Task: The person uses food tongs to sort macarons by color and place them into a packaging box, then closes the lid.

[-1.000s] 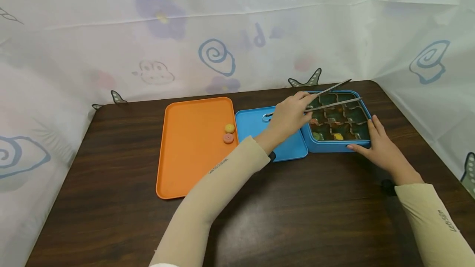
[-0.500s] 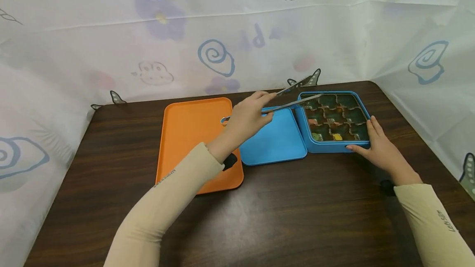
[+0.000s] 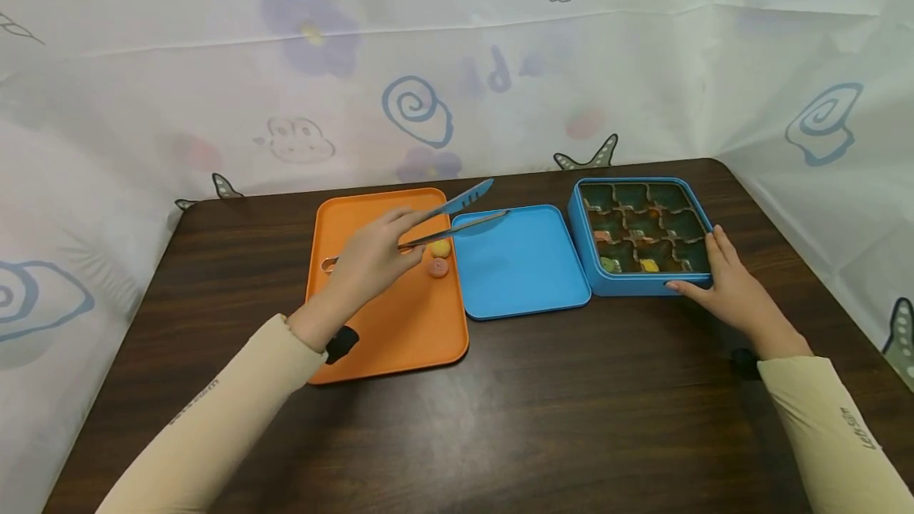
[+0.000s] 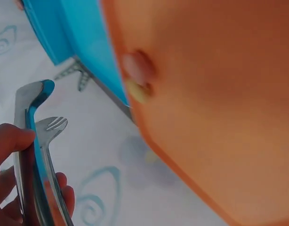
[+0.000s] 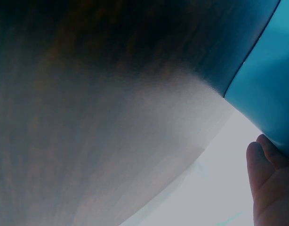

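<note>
Holding spread, empty tongs (image 3: pixel 460 200) in the left hand (image 3: pixel 374 258) over the orange tray (image 3: pixel 400 339), right hand (image 3: pixel 739 292) steadying the blue box (image 3: pixel 643 285), likely at the lining-up step, next needing tips lowered to the yellow piece (image 3: pixel 440 249) or pink piece (image 3: pixel 439 267) on the tray.

1. And here's the table (image 3: pixel 557 403), dark brown and wood-grained; a pale sheen spreads across its near middle, and its far right corner runs rounded;
2. over on the left, the orange tray (image 3: pixel 385 331) lies flat, long side running front to back;
3. right beside it, the flat blue tray (image 3: pixel 521 268), smaller, slightly askew;
4. and far right, the blue box (image 3: pixel 643 285), sitting upright near the back edge!
</note>
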`<state>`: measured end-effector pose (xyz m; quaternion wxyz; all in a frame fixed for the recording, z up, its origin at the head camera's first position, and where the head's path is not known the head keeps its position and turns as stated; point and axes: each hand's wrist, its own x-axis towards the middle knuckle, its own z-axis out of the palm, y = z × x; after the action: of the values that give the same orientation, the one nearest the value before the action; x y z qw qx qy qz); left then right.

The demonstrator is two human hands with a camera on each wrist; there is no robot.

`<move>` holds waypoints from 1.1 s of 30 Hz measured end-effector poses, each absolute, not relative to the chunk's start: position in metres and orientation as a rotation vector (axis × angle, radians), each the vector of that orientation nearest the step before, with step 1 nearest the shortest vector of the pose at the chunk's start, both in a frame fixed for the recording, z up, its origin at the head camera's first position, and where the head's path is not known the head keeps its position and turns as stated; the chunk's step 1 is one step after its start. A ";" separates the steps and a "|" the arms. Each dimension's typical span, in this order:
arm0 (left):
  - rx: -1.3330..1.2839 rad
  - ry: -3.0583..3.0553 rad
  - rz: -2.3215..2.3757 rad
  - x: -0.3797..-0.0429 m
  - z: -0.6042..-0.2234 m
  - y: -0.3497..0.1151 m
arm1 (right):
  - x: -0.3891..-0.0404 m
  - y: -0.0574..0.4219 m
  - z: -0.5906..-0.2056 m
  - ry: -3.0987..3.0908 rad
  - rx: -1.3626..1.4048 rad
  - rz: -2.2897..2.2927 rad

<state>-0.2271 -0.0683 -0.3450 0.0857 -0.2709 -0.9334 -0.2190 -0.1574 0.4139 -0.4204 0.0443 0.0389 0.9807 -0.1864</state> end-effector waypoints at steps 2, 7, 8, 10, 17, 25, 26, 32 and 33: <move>-0.796 -2.780 -0.668 -0.227 -0.349 -0.081 | -0.157 0.414 -0.420 2.998 0.119 -0.570; -0.754 -2.804 -0.671 -0.229 -0.359 -0.103 | -0.158 0.415 -0.420 3.000 0.124 -0.565; -0.747 -2.815 -0.667 -0.229 -0.361 -0.107 | -0.158 0.415 -0.420 2.998 0.126 -0.565; -0.739 -2.831 -0.643 -0.230 -0.365 -0.113 | -0.159 0.415 -0.420 2.996 0.126 -0.563; -0.728 -2.899 -0.627 -0.235 -0.378 -0.127 | -0.159 0.415 -0.420 2.994 0.121 -0.566; -0.831 -2.890 -0.602 -0.238 -0.386 -0.134 | -0.159 0.415 -0.420 3.005 0.121 -0.563; -0.846 -2.886 -0.600 -0.238 -0.387 -0.134 | -0.159 0.414 -0.420 3.004 0.122 -0.563; -0.893 -2.856 -0.597 -0.239 -0.392 -0.135 | -0.158 0.414 -0.421 2.997 0.120 -0.570; -0.903 -2.848 -0.595 -0.239 -0.392 -0.135 | -0.158 0.414 -0.421 2.998 0.121 -0.569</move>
<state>-0.2385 -0.1352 -0.3921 0.0477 -0.2961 -0.9338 -0.1951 -0.1580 0.4142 -0.4210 0.0436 0.0396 0.9808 -0.1862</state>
